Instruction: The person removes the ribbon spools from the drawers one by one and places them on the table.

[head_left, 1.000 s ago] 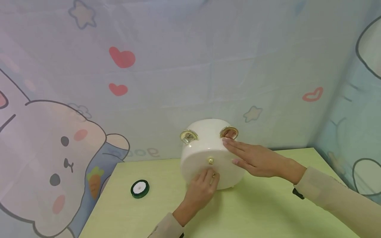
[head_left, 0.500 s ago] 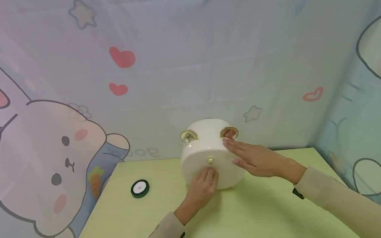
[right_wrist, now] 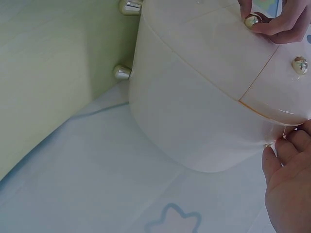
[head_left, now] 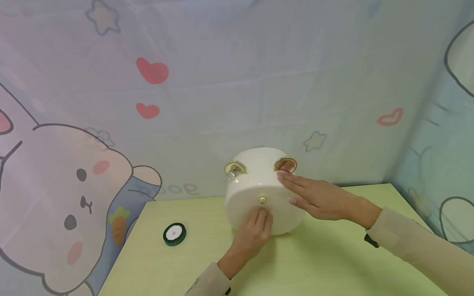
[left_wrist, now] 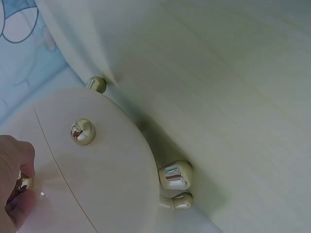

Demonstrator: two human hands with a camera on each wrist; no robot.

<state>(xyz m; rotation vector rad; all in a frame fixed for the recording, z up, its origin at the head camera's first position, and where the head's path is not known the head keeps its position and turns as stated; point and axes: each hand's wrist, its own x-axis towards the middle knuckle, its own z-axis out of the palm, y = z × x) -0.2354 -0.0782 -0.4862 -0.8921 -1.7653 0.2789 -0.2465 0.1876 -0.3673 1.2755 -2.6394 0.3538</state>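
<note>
A white drum-shaped box (head_left: 283,222) with gold fittings stands on the table, its flat front facing me. My left hand (head_left: 249,236) pinches the lower gold knob (right_wrist: 251,21) between thumb and fingers; in the head view the hand hides that knob. Just above it, across a seam, the upper gold knob (head_left: 262,200) is untouched. My right hand (head_left: 322,199) rests with straight fingers against the box's upper right side, its fingertips close to a gold cup-shaped fitting (head_left: 285,164). A matching gold fitting (head_left: 235,169) is at the upper left. No gap shows along the seam.
To the left on the yellow-green table (head_left: 166,271) lies a dark green ribbon spool (head_left: 174,234) with a white centre. Behind the box hangs a printed cloth backdrop (head_left: 222,82). Short gold feet (left_wrist: 176,175) lift the box off the tabletop.
My left fingers have shifted slightly, so a gold spot seen between them a second ago is now hidden. The right hand and the box have stayed in place.
</note>
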